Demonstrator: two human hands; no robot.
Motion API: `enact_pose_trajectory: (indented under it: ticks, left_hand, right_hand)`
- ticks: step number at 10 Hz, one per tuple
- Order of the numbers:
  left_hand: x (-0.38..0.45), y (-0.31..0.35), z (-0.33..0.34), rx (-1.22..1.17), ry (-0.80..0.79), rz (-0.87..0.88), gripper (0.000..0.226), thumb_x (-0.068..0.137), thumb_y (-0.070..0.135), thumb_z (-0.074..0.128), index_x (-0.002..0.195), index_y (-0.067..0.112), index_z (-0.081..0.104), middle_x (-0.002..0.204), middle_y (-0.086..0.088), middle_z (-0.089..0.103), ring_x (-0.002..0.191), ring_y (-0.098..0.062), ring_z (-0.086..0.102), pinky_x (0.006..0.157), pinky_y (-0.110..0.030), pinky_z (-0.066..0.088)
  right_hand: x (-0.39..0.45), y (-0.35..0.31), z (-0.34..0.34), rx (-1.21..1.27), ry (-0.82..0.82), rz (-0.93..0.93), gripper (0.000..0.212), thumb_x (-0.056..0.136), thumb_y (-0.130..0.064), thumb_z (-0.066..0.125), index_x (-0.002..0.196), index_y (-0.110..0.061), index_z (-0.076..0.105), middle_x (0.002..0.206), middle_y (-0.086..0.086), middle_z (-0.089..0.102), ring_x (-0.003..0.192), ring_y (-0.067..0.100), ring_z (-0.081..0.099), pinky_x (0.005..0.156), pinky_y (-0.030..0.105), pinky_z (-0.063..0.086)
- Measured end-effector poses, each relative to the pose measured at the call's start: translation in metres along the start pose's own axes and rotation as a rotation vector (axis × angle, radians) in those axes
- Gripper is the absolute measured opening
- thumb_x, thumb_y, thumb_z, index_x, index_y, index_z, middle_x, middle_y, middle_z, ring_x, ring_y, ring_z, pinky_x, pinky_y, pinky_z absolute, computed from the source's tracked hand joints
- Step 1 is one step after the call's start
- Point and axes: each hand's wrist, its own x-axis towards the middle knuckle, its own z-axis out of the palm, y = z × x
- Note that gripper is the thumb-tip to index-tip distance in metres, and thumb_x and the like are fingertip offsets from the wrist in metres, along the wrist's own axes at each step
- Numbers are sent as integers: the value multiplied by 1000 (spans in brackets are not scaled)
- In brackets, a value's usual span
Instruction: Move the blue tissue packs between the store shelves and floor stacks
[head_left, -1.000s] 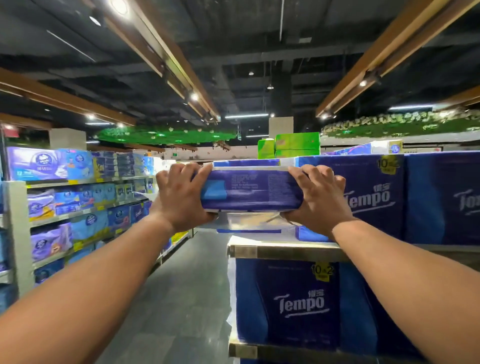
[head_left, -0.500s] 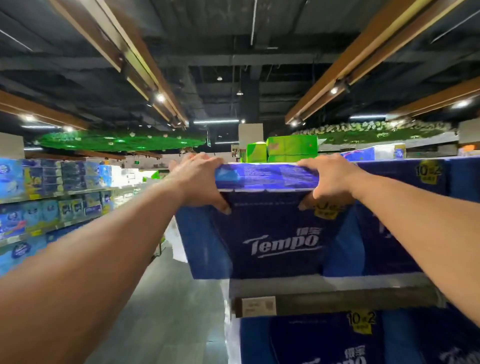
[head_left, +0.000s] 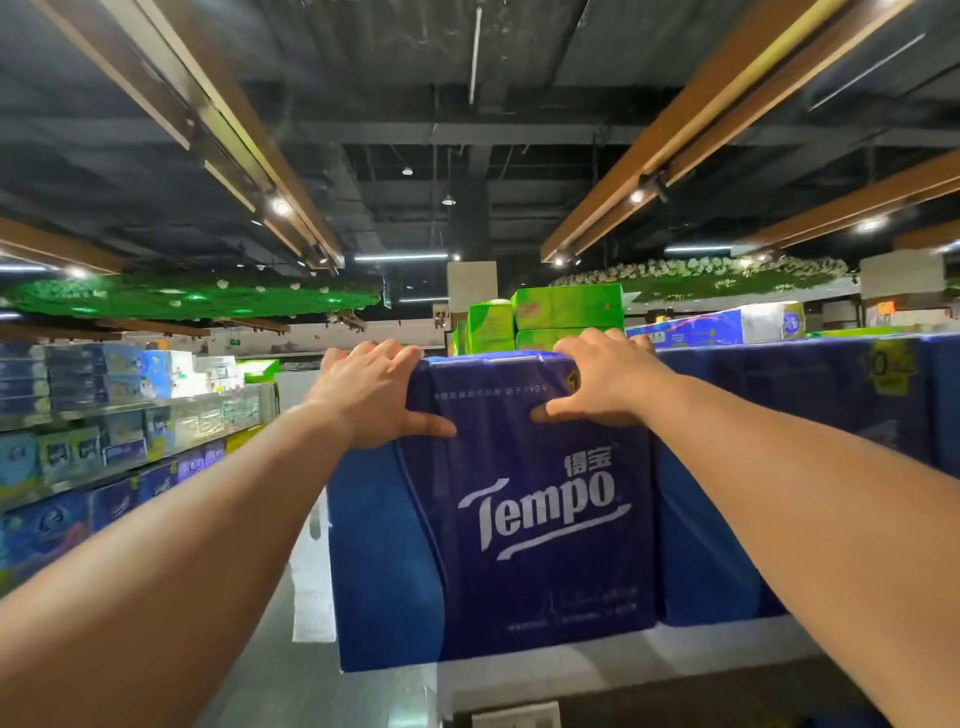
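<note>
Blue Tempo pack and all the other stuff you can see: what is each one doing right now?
Blue Tempo pack: upright on the shelf, logo facing the camera, gripped at its top.
Left hand: fingers curled over the pack's top left edge, thumb on its front.
Right hand: fingers over the top right edge, thumb on its front.
Neighbouring blue packs: standing beside it on the same shelf.
Green packs: stacked behind.
Ceiling spotlights: lit.

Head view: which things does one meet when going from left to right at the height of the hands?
Shelves of tissue packs → left hand → Tempo pack → right hand → neighbouring blue packs.
</note>
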Motion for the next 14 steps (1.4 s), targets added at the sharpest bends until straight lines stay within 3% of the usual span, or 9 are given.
enact_pose_trajectory:
  ticks: [2,3,6,7,8,9,12,13,14]
  left_hand:
    - [16,-2,22,11,195,25,100,46,110,29,103,31,53,103,6,59,99,-22,55,79,-41,38]
    - [23,0,24,14,221,42,95,47,108,31,99,31,52,102,7,58,100,-22,54,79,-41,37]
    - [15,6,22,24,204,3,107,48,109,29,116,31,54,114,3,60,109,-24,53,92,-47,34]
    - [8,10,18,-19,190,-43,114,46,107,36,133,33,43,133,-1,52,129,-29,38,109,-56,19]
    - [-2,33,14,-142,279,-3,114,50,98,45,143,34,34,142,-4,43,137,-31,27,116,-59,4]
    - [-8,73,8,-147,267,36,102,63,88,57,146,33,37,145,-3,42,138,-29,26,116,-63,9]
    - [8,148,-22,-97,-130,-237,136,52,95,63,159,34,7,163,-4,18,150,-32,10,113,-64,26]
    - [7,173,-25,-51,-167,-291,131,61,90,64,160,35,-3,169,-4,2,153,-33,-5,116,-65,20]
    - [9,226,-31,-50,-48,-246,116,71,84,62,159,34,4,168,-3,4,153,-32,0,114,-67,22]
  right_hand:
    - [18,16,21,90,90,-6,122,34,-105,32,133,-36,50,128,-3,56,123,25,46,100,45,29]
    - [24,23,25,128,116,-19,121,33,-104,36,132,-36,53,128,-2,58,122,26,47,100,44,30]
    - [7,17,15,41,85,7,120,43,-100,40,142,-33,43,139,2,53,130,29,44,109,45,26]
    - [-7,7,19,7,172,34,100,66,-89,56,143,-28,39,139,6,48,130,31,40,111,46,25]
    - [-28,5,21,56,254,-31,79,84,-67,62,145,-23,38,146,9,41,133,32,38,111,45,27]
    - [-54,17,16,101,261,-58,73,88,-60,60,148,-24,38,154,9,34,141,30,29,116,45,22]
    - [-180,151,12,86,70,27,60,93,-57,54,143,-27,43,149,-1,38,138,24,31,110,44,25]
    - [-224,209,21,93,-10,43,58,92,-58,52,141,-28,45,145,-3,40,136,24,33,109,46,25]
    - [-250,259,18,95,-105,141,59,92,-59,50,143,-29,44,144,-2,43,134,27,36,107,50,28]
